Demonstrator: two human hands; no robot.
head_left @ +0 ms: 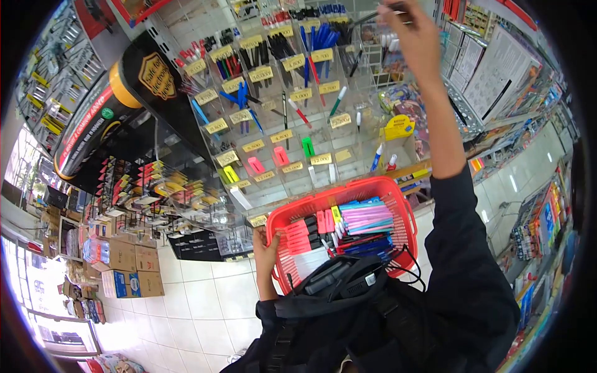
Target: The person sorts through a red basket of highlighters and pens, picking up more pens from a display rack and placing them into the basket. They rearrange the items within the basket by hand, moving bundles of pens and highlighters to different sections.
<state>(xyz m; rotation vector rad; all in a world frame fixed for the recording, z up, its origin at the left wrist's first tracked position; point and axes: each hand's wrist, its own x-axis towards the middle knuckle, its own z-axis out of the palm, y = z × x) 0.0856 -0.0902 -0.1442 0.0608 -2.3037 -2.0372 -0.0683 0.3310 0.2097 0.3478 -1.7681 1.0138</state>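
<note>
My left hand [266,256] is closed around the left rim of a red plastic basket [407,217]. In the basket lie pink boxes [297,236], pink and blue pens [368,217], dark blue pens [368,247] and a yellow highlighter [336,214]. My right hand [410,30] is raised at the top right of a clear tiered pen display [267,146]. Its fingers are closed on a dark, thin, pen-like object [367,17], partly hidden by the hand. Near it in the upper compartments stand blue pens [323,37] and black pens [283,46].
Lower compartments hold green [308,147] and yellow highlighters [231,174]. A large black battery-shaped stand [118,105] is at the left, beside hanging packets [158,177]. Cardboard boxes [134,258] stand on the tiled floor [199,304]. Shelves of goods [538,230] line the right side.
</note>
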